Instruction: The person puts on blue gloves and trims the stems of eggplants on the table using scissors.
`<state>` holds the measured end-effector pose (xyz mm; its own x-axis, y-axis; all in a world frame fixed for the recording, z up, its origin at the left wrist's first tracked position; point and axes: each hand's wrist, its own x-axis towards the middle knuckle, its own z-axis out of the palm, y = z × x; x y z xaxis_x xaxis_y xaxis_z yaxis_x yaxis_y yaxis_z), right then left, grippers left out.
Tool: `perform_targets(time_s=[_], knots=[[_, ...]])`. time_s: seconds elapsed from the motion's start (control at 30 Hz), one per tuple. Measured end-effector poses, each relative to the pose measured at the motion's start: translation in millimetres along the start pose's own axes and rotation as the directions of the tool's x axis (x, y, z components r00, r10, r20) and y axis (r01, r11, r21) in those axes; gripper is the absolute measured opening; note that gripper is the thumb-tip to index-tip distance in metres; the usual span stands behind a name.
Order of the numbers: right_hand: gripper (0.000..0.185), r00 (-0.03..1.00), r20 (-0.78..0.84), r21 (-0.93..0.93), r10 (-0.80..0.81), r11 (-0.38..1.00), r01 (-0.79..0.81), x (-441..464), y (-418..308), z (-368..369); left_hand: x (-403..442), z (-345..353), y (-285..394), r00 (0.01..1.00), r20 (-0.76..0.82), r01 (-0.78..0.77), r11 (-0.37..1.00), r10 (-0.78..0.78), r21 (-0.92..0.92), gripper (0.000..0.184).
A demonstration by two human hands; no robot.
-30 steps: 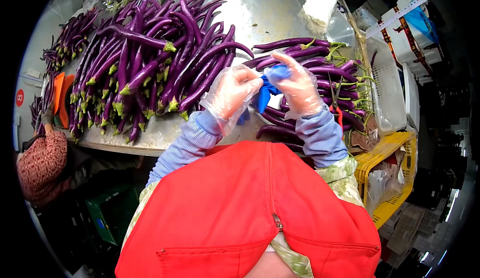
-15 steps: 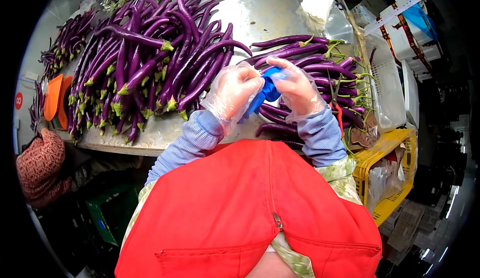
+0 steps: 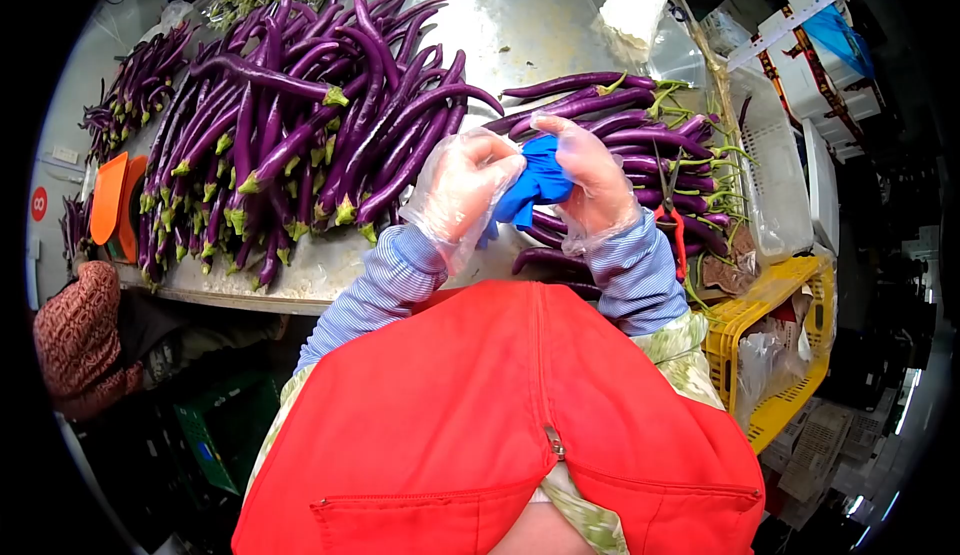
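Note:
Between my two hands is a crumpled, thin blue glove (image 3: 535, 183), partly stretched. My left hand (image 3: 465, 183), in a clear plastic glove, pinches its left side. Fingers of my right hand (image 3: 598, 180), gloved the same way, are closed on its right edge. Part of the blue glove hangs down beside my left hand. Just beyond and under my right hand lies a group of purple eggplants (image 3: 575, 105) with green stems pointing right. A bigger heap of eggplants (image 3: 270, 140) is left of my left hand. Scissors (image 3: 677, 223) with red handles rest close to my right wrist.
The metal table (image 3: 500, 30) has a white crumpled sheet (image 3: 638, 5) at the back. Right of it stand a white crate (image 3: 775, 180) and a yellow basket (image 3: 745, 320). An orange scoop-like piece (image 3: 108, 200) and a person's patterned sleeve (image 3: 80, 325) are at far left.
The blue glove has gone from bunched up to more spread out between my hands. My right hand has shifted slightly, showing more of the scissors. The person at left has moved their arm.

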<state>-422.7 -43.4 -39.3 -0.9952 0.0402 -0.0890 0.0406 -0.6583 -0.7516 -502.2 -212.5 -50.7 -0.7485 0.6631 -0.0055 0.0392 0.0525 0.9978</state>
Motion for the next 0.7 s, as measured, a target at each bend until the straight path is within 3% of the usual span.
perform_targets(time_s=[0.1, 0.17, 0.2, 0.27, 0.3, 0.37, 0.4, 0.43, 0.53, 0.63, 0.7], knots=[[0.043, 0.996, -0.001, 0.056, -0.084, 0.995, 0.084, 1, 2, -3, 4, -2, -13, 0.998, 0.05, 0.05, 0.983, -0.042, -0.179, 0.027], [0.042, 0.987, -0.07, 0.107, -0.147, 0.982, 0.154, 4, 1, 1, -4, 7, -7, 0.989, 0.013, -0.133, 0.926, 0.147, -0.354, 0.037], [0.039, 0.991, -0.108, 0.21, -0.084, 0.972, 0.106, 9, -1, 2, -2, 6, -10, 0.976, 0.044, -0.192, 0.938, 0.213, -0.29, 0.04], [0.042, 1.0, 0.028, 0.339, -0.002, 0.941, -0.008, 9, -6, -2, 0, 6, -16, 0.934, 0.106, -0.322, 0.931, 0.342, -0.173, 0.049], [0.043, 0.994, 0.102, 0.395, 0.037, 0.916, -0.074, 8, -8, -4, -7, 12, -8, 0.981, 0.052, -0.176, 0.968, 0.188, -0.177, 0.042], [0.037, 0.995, 0.065, 0.327, 0.075, 0.94, -0.092, 9, -9, -9, -2, 2, -1, 0.997, -0.057, -0.066, 0.949, 0.051, -0.308, 0.025], [0.035, 0.995, 0.044, 0.294, 0.092, 0.951, -0.101, 8, -9, -12, 1, 2, -6, 0.97, -0.237, -0.021, 0.947, -0.059, -0.32, 0.019], [0.034, 0.996, -0.009, 0.269, 0.09, 0.96, -0.084, 6, -13, -16, 1, 0, -5, 0.944, -0.293, 0.012, 0.903, -0.152, -0.43, 0.019], [0.031, 0.977, -0.186, 0.262, 0.102, 0.964, -0.051, 1, -23, -21, 6, -18, -8, 0.954, -0.272, -0.042, 0.842, -0.126, -0.538, 0.017], [0.031, 0.988, -0.14, 0.224, 0.06, 0.974, -0.027, -2, -27, -37, 8, -27, -10, 0.956, -0.27, -0.097, 0.74, -0.117, -0.665, 0.014], [0.038, 0.988, -0.15, 0.042, -0.04, 0.998, 0.046, -2, -24, -44, 8, -32, -8, 0.979, -0.177, -0.065, 0.653, -0.107, -0.754, 0.014]])
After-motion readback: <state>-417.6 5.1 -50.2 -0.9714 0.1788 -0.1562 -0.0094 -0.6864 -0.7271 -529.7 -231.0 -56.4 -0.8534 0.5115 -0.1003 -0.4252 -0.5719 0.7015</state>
